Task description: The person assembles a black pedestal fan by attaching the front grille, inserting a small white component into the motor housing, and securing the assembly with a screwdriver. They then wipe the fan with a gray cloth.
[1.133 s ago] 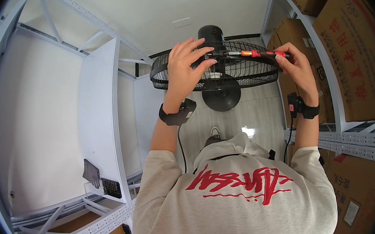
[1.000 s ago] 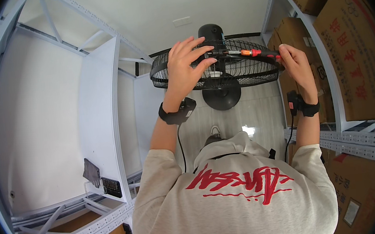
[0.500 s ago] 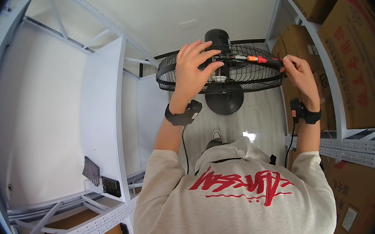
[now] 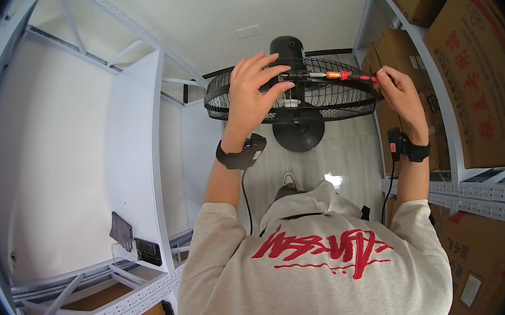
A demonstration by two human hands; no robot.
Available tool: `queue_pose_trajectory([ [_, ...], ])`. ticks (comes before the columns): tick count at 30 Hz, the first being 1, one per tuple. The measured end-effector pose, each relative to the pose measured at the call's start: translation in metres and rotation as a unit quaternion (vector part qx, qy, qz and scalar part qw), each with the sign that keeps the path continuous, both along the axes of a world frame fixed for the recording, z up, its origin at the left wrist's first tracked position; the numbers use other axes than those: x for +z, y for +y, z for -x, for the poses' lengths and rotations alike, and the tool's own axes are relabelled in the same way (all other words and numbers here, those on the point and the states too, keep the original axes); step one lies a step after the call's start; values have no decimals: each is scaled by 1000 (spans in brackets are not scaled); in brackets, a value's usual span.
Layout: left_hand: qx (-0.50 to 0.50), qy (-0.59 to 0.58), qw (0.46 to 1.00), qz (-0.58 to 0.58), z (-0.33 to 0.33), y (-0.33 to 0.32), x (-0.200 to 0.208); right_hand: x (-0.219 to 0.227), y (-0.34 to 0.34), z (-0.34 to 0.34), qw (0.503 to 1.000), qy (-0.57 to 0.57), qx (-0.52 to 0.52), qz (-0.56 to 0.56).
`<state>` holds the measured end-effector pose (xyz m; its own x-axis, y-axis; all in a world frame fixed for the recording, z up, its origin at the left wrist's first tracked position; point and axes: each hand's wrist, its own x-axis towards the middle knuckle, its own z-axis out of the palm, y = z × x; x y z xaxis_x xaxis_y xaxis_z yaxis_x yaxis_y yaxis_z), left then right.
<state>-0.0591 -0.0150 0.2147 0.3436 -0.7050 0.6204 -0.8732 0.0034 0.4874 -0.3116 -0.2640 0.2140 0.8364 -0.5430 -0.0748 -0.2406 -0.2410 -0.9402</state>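
A red and black screwdriver (image 4: 342,75) with an orange band lies level across my view, its metal shaft pointing left. The fingers of my right hand (image 4: 399,90) are closed on the end of its handle. At the shaft's tip sits a small dark piece (image 4: 287,77); my left hand (image 4: 252,93) pinches it between thumb and forefinger, with the other fingers fanned out. Whether this piece belongs to the fan is unclear. Behind and below both hands stands a black fan (image 4: 348,105) with a wire cage and a round base (image 4: 299,137).
Tall metal shelves stand on both sides; the right shelf (image 4: 424,59) bears several cardboard boxes (image 4: 471,73). On the left shelf's panel (image 4: 133,139) are a grey cloth-like item (image 4: 121,228) and a black bit holder (image 4: 148,250). Cables (image 4: 247,204) run from both wrist straps.
The screwdriver has tilted from sloping down at its handle to nearly level. My right hand has risen slightly, while the whole view has shifted a little.
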Motion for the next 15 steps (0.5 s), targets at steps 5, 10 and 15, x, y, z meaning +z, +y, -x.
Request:
queue_pose_trajectory([
  [5,3,-6,1000,-1,1,1,-1,6,29,-12,984,-160,-42,70],
  [10,7,-7,1000,-4,3,1,0,-3,16,-11,987,-125,-50,86],
  [15,13,-9,1000,-11,4,1,1,1,10,-6,995,-38,-32,90],
])
